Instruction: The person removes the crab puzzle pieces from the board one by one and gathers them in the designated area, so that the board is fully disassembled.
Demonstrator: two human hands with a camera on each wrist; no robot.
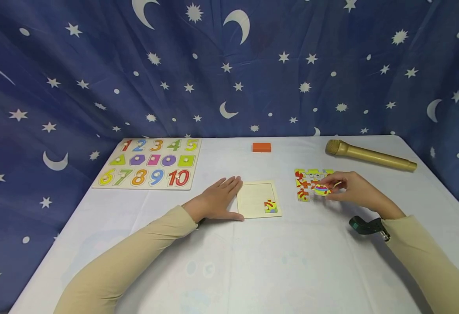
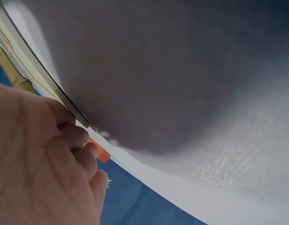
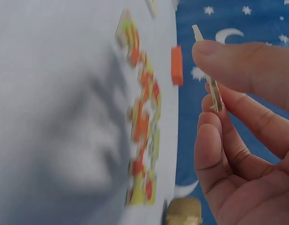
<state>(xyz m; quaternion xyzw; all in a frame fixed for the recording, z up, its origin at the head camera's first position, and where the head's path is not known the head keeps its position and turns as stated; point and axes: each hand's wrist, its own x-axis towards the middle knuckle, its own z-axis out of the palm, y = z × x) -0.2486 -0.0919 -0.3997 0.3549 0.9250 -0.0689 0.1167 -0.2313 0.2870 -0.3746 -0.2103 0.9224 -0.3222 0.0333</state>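
Observation:
My left hand (image 1: 218, 201) lies with fingers straight against the left edge of a square wooden puzzle tray (image 1: 249, 210). In the left wrist view the fingertips touch the tray's edge (image 2: 50, 82). One jigsaw piece (image 1: 270, 206) sits in the tray's lower right corner. My right hand (image 1: 353, 192) pinches a colourful jigsaw piece (image 1: 322, 189) between thumb and fingers, raised above the table; the right wrist view shows this held piece (image 3: 213, 91) edge-on. Beside and below it, several loose jigsaw pieces (image 1: 303, 195) lie grouped on the cloth, partly hidden by the hand.
A number-and-shape puzzle board (image 1: 162, 174) lies at the back left. An orange block (image 1: 262, 147) sits at the back middle. At the back right is a gold microphone (image 1: 375, 157). Behind the white-covered table (image 1: 253, 270) hangs a blue star-patterned curtain (image 1: 214, 65).

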